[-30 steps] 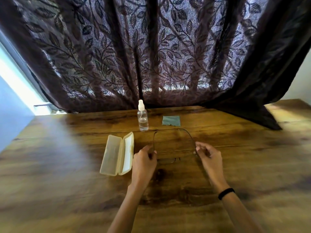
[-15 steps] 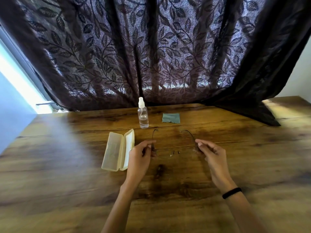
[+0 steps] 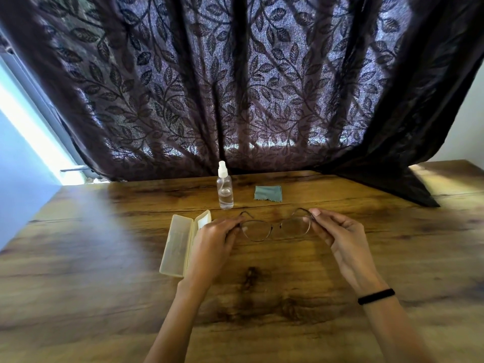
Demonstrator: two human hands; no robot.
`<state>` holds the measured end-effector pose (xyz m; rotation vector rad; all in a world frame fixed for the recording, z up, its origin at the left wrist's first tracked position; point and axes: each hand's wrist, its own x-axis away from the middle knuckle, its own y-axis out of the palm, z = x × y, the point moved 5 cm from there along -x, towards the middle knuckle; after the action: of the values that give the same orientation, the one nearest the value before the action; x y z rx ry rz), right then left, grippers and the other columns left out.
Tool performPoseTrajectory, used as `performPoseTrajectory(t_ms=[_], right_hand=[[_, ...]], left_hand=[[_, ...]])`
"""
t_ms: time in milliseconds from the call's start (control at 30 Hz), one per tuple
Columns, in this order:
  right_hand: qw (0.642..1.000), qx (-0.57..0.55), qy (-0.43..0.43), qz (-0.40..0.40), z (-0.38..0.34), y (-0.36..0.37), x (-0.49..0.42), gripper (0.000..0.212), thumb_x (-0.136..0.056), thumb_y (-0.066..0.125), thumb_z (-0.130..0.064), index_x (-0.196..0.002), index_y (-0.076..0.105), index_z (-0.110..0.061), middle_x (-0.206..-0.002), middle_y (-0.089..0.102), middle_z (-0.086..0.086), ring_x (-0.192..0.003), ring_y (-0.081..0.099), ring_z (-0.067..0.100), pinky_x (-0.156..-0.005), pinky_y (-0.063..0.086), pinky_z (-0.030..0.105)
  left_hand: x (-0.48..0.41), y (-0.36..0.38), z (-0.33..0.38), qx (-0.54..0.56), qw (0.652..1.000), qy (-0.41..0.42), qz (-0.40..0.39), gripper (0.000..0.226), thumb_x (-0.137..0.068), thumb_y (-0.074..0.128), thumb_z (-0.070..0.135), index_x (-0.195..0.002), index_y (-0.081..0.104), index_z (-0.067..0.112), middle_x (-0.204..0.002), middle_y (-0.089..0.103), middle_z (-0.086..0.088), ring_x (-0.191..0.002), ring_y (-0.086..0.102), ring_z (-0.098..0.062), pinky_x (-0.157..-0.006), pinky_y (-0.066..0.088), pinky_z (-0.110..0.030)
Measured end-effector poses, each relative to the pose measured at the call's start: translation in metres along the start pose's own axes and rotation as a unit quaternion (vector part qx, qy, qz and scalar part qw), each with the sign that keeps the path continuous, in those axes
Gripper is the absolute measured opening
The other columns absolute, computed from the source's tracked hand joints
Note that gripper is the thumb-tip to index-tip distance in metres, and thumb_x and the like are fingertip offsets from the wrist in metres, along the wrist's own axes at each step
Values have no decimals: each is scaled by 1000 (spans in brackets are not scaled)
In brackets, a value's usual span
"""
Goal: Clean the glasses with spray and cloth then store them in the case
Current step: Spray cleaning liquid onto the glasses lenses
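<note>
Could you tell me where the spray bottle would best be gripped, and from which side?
Probably around the clear body of the spray bottle, below its white nozzle, coming from the near side. It stands upright and apart from the cloth and the case, so a hand can wrap it freely.

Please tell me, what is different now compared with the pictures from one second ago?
Both hands, left and right, kept hold of the glasses and turned them, so the lenses now face the camera and the temples point away. The spray bottle, cloth and open case stayed in place on the table.
</note>
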<state>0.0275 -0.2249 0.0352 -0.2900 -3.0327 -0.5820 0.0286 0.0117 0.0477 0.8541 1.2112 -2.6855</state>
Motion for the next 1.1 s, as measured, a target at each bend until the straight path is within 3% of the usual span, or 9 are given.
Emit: performPoseTrajectory(t_ms=[167, 333, 467, 633, 733, 900, 1100], right_hand=[[1000, -6, 2, 2, -6, 2, -8, 28, -68, 68, -18, -92, 69, -3, -84, 74, 12, -81, 70, 16, -67, 55, 16], [1000, -3, 2, 1, -6, 5, -11, 30, -67, 70, -19, -91, 70, -2, -83, 74, 12, -81, 70, 17, -65, 54, 16], [1000, -1, 3, 7, -6, 6, -12, 34, -65, 70, -20, -93, 69, 0, -84, 73, 12, -79, 70, 16, -66, 55, 16], [1000, 19, -4, 6, -6, 8, -13, 30, -63, 70, -20, -89, 70, -5, -82, 74, 8, -78, 69, 14, -66, 55, 16], [1000, 27, -5, 4, -5, 9, -15, 32, -64, 70, -21, -92, 69, -4, -84, 74, 9, -80, 69, 15, -68, 56, 16], [999, 35, -13, -15, -7, 8, -18, 34, -66, 69, -25, -94, 70, -6, -88, 74, 10, -84, 69, 15, -70, 56, 17], [998, 24, -56, 6, -8, 7, -25, 35, -68, 68, -24, -95, 68, -2, -88, 73, 10, -84, 70, 18, -68, 55, 16]], left_hand=[[-10, -8, 9, -61, 996, 60, 22, 27, -78, 67, 2, -103, 70, 10, -100, 70, -2, -79, 68, -16, -68, 58, -29], [-17, -5, 2, -8, 996, 66, 53, 35, -77, 64, -8, -108, 67, 8, -106, 69, -10, -95, 66, -21, -80, 57, -40], [-19, -4, -2, 14, 995, 61, 74, 33, -76, 67, -7, -105, 67, 8, -102, 71, -10, -92, 67, -16, -80, 57, -34], [-17, -3, -1, 35, 991, 32, 126, 28, -71, 71, -8, -96, 69, 2, -91, 72, -10, -84, 63, -5, -82, 46, -7], [-16, -2, -3, 51, 987, 1, 153, 28, -70, 71, -11, -94, 69, 1, -89, 72, -9, -82, 63, -3, -79, 46, -4], [-15, -5, -8, 78, 980, -37, 178, 34, -71, 69, -10, -99, 66, 10, -88, 63, 9, -78, 60, 5, -72, 44, 0], [-16, -12, -16, 105, 970, -49, 216, 38, -71, 69, -11, -100, 64, 14, -86, 65, 9, -79, 59, 17, -68, 45, -1]])
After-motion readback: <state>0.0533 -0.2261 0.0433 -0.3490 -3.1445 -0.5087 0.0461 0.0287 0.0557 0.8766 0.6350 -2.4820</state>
